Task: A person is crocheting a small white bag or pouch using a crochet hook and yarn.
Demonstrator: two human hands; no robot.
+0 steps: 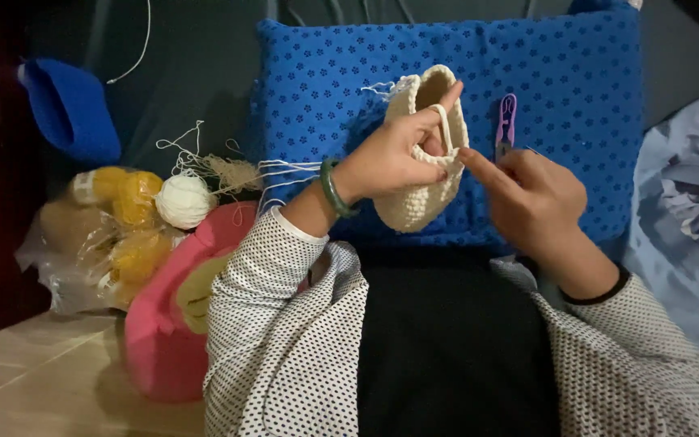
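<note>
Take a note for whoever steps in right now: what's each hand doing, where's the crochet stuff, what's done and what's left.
Left hand: grip on the cream crocheted bootie, thumb inside its opening.
Right hand: forefinger at the bootie's strap; what it pinches cannot be told.
Purple snips: on the blue cushion, beside the right hand.
Cream yarn ball: left, by the bag of yellow yarn.
Done: bootie body is formed.
Left: loose yarn tails still hang from it.

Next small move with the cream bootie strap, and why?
Probably pull the strap taut with the right hand. Left hand already grips the cream crocheted bootie with a finger through the loop, right fingertips meet it at the strap's base, and the purple snips lie unused.
</note>
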